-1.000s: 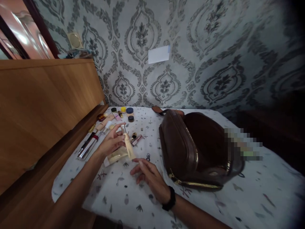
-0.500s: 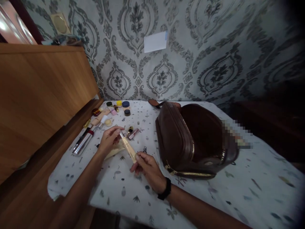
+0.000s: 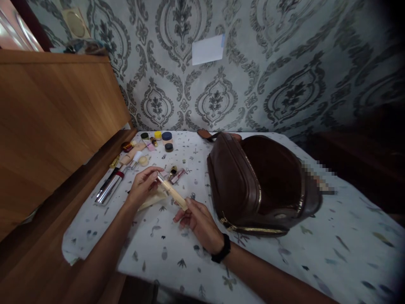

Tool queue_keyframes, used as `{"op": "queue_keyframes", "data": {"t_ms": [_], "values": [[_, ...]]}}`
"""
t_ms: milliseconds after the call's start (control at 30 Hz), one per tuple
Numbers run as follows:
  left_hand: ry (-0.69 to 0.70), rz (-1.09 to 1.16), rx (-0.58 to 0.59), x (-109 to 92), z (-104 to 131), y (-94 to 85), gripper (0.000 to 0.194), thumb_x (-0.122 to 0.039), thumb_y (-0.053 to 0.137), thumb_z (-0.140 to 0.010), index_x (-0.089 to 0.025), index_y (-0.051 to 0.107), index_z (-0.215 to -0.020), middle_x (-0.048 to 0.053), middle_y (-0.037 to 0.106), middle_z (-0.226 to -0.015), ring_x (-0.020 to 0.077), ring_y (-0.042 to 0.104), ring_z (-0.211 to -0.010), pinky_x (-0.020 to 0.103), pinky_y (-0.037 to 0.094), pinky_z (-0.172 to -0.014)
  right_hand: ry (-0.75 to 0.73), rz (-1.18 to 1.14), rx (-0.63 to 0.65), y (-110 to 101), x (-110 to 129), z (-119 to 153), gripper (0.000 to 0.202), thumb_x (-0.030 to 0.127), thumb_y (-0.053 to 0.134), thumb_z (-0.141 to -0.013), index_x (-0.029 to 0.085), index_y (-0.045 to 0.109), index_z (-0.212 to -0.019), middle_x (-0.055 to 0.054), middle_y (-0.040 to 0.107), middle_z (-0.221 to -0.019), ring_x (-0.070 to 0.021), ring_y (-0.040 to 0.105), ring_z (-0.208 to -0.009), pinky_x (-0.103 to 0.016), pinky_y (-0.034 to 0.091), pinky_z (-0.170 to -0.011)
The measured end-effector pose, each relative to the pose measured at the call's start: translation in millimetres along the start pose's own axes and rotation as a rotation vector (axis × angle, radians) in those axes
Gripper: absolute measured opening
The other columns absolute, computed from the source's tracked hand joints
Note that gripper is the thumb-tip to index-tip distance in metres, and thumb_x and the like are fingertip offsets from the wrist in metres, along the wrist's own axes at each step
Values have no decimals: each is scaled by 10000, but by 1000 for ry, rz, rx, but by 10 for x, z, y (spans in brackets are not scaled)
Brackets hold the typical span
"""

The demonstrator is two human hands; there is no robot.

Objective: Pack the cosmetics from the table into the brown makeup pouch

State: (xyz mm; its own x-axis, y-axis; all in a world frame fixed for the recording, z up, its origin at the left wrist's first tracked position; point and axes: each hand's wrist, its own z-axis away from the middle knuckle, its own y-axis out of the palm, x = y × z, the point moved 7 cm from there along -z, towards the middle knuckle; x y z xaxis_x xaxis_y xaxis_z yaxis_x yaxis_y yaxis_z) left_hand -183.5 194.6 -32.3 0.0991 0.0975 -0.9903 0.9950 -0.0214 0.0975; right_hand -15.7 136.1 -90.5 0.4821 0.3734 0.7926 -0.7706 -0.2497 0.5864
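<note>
A slim cream cosmetic tube (image 3: pixel 173 193) is held between both hands above the patterned white cloth (image 3: pixel 177 249). My left hand (image 3: pixel 143 185) pinches its capped far end. My right hand (image 3: pixel 196 219), with a black band at the wrist, grips its near end. Under the tube lies a second pale tube (image 3: pixel 151 201) flat on the cloth. An open brown leather bag (image 3: pixel 262 185) with a gold zip stands just right of my hands.
Several small jars (image 3: pixel 166 137), lipsticks (image 3: pixel 175 175) and silver pens (image 3: pixel 109 188) lie at the cloth's far left. A wooden cabinet side (image 3: pixel 53 118) rises on the left. Patterned wallpaper with a white note (image 3: pixel 208 49) backs the table.
My right hand came up from the cloth and took hold of the tube's near end. The tube tilted from upright to nearly level between both hands.
</note>
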Motion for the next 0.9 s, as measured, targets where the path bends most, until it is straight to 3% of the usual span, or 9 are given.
{"op": "queue_keyframes", "data": {"t_ms": [233, 467, 900], "values": [[23, -14, -33, -12, 7, -18, 329, -471, 682, -810, -179, 712, -958, -16, 515, -666, 73, 467, -555, 155, 331, -449, 0, -27, 9, 13, 23, 15, 447, 576, 753, -706, 162, 612, -802, -24, 661, -628, -132, 605, -601, -227, 410, -516], [29, -32, -75, -25, 20, -49, 351, -488, 686, -799, -152, 707, -898, -39, 435, -579, 48, 375, -485, 140, 240, -403, -4, -24, 28, 20, 35, 14, 425, 540, 773, -702, 164, 623, -833, -13, 652, -641, -134, 614, -636, -224, 417, -524], [12, 35, -51, -3, 19, -40, 319, -449, 709, -788, -169, 671, -936, -21, 524, -658, 57, 459, -517, 131, 331, -422, -26, 29, 29, 21, 46, 14, 433, 468, 818, -672, 173, 637, -932, 3, 642, -672, -133, 611, -670, -226, 408, -546]]}}
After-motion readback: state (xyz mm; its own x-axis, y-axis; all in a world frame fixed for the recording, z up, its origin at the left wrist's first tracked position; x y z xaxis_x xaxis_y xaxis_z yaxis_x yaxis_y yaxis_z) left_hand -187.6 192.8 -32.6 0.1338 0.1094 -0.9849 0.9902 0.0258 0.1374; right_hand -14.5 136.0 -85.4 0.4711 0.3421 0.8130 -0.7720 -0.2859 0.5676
